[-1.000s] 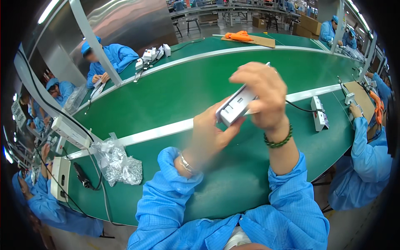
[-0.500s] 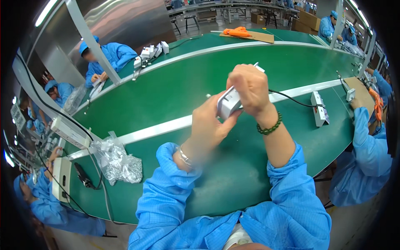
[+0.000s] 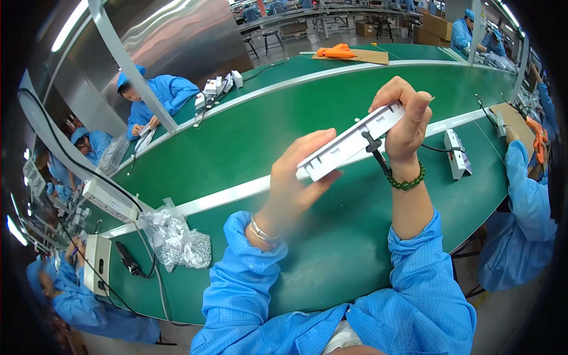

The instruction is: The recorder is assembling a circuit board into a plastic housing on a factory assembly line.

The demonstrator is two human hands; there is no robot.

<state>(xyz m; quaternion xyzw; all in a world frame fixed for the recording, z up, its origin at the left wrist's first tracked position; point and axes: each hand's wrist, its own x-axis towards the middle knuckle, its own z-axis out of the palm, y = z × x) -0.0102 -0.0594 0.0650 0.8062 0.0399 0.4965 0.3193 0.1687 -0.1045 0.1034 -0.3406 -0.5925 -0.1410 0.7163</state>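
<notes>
A long white plastic case (image 3: 349, 141) is held up in the air over the green bench (image 3: 337, 248), tilted so that its right end stands higher, with slots and tabs showing along the visible face. The left hand (image 3: 296, 173) grips its lower left end: the fingers (image 3: 309, 144) lie along the far edge and the thumb lies under the near edge, parted by the case's width and pinching it between them. The right hand (image 3: 408, 121) clasps the upper right end, fingers curled over the far edge, thumb raised at the end; whether the thumb presses on the plastic I cannot tell. A short black lead (image 3: 377, 155) with a knobbed tip lies against the case's near side and reaches down to the green beaded bracelet (image 3: 406, 178) on the right wrist. Beyond that wrist, a black cable (image 3: 436, 148) runs to a second white case (image 3: 455, 155) on the bench.
</notes>
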